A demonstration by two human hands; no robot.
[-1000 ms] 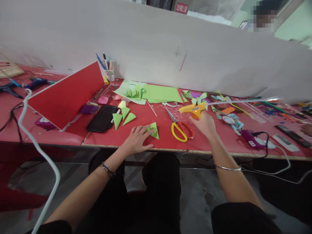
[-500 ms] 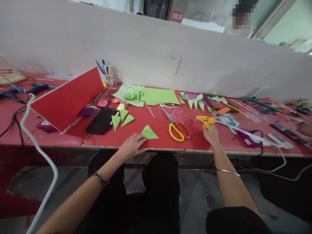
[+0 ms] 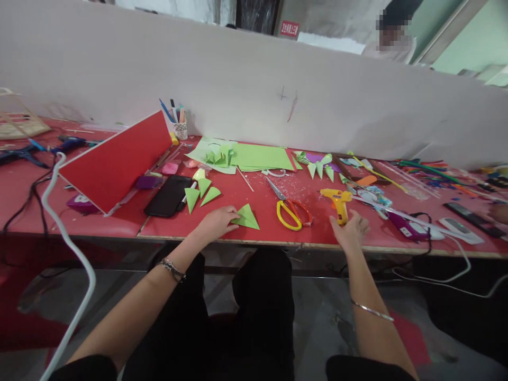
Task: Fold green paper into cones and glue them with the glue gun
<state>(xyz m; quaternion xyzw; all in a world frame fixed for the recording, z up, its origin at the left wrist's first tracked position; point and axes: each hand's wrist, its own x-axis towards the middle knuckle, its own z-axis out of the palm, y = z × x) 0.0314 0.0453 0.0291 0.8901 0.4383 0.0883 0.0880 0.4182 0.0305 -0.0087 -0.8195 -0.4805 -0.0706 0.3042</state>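
My left hand [image 3: 218, 223] pinches the left corner of a green folded paper triangle [image 3: 248, 217] near the table's front edge. At the right, a yellow glue gun [image 3: 337, 201] lies on the red table, its nozzle pointing left. My right hand [image 3: 351, 228] is beside its handle with the fingers apart and holds nothing. Between the hands are scissors [image 3: 291, 212] with yellow and red-orange handles. Several green paper cones [image 3: 191, 199] lie left of the triangle, next to a black phone [image 3: 169, 196].
A red board [image 3: 123, 159] leans at the left, near a pen cup [image 3: 180, 129]. Green sheets [image 3: 262, 157] lie at the back, with a green and purple paper piece [image 3: 319, 163] to their right. A purple device [image 3: 407, 225] and white cable are at the right.
My right hand has opened and let go of the glue gun, whose handle now shows. The paper triangle has tilted slightly in my left hand. The view has shifted a little.
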